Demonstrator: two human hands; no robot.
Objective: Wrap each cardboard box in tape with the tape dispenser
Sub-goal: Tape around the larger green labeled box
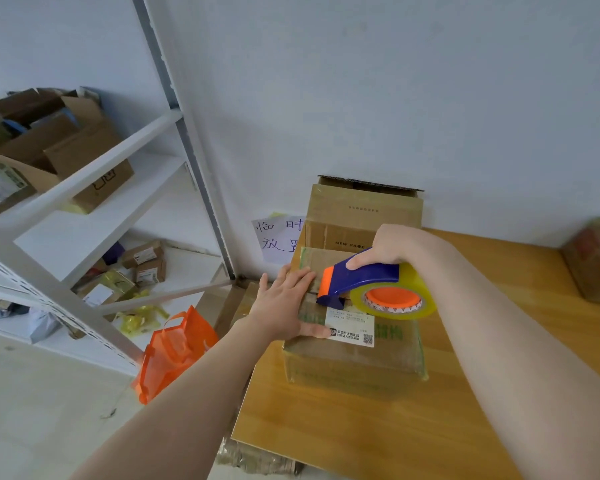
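Left hand [284,306]: flat, open, on brown taped cardboard box [354,362].
Right hand [392,244]: grips blue-orange plastic tape dispenser [368,275], seemingly touching box.

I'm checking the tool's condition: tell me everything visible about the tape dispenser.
The tape dispenser has a blue plastic-looking body, an orange front edge and an orange hub carrying a roll of yellowish tape. The right hand grips its handle from above; its nose rests on top of the cardboard box on the table.
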